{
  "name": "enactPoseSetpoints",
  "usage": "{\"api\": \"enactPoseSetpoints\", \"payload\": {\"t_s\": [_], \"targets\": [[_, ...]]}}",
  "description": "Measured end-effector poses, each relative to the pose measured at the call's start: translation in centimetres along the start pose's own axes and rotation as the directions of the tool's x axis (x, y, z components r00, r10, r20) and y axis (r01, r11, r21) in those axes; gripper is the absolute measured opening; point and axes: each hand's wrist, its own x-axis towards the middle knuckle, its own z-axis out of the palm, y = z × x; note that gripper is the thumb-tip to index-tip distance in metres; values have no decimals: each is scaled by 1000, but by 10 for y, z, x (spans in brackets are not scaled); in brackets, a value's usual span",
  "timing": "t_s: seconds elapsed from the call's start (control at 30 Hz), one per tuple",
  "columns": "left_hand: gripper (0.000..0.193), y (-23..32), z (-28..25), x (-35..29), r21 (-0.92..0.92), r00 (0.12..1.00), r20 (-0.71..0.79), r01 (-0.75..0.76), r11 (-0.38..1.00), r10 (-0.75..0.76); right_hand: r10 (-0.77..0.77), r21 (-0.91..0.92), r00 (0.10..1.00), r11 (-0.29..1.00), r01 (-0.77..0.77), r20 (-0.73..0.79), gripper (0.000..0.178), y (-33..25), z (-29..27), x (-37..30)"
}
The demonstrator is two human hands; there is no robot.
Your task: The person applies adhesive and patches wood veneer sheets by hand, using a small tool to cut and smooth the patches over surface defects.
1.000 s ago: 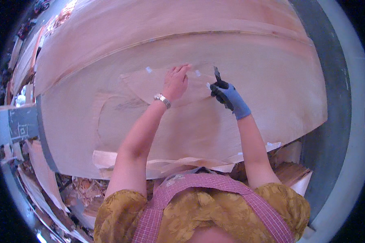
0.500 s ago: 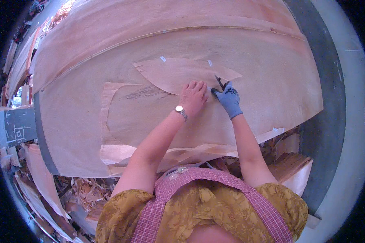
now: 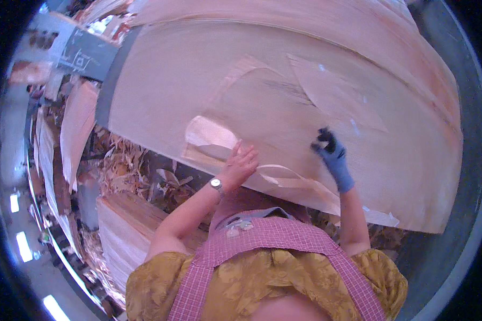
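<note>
My bare left hand (image 3: 240, 167), with a watch on the wrist, is at the near edge of a large sheet of wood veneer (image 3: 401, 176). Its fingers close on a thin veneer strip (image 3: 211, 134) that curls up on both sides of the hand. My right hand (image 3: 334, 160), in a blue glove with black fingertips, hovers over the sheet, fingers curled in. A dark shape shows at those fingertips, too blurred to name. Beyond the hands lies a pointed, leaf-shaped veneer piece (image 3: 332, 93) with small white bits of tape on it.
A heap of veneer scraps (image 3: 126, 166) lies below the sheet on the left, beside a stack of wood sheets (image 3: 139, 214). A grey bench end (image 3: 88, 56) with chalk marks juts out at the upper left. A grey border (image 3: 466, 107) runs along the right.
My left hand has left the leaf-shaped piece and come back to the strip at the near edge. My right hand has drawn away from that piece too. The whole view has turned leftward.
</note>
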Motion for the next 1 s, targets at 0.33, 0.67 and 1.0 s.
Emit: {"api": "enactPoseSetpoints", "payload": {"t_s": [0.33,0.67,1.0], "targets": [[35,-39,-63,-147,-655,946,-324,-221,722,-4,446,-80,610,844,-531,655,37,-18,91,-174],[26,-243,-74,-433,-826,843,-1,302,475,-538,600,-745,774,419,-519,-202,31,-44,265,-287],[26,-464,-87,-515,-794,855,-32,293,532,-518,177,-581,947,755,-305,-267,31,-155,596,-160]]}}
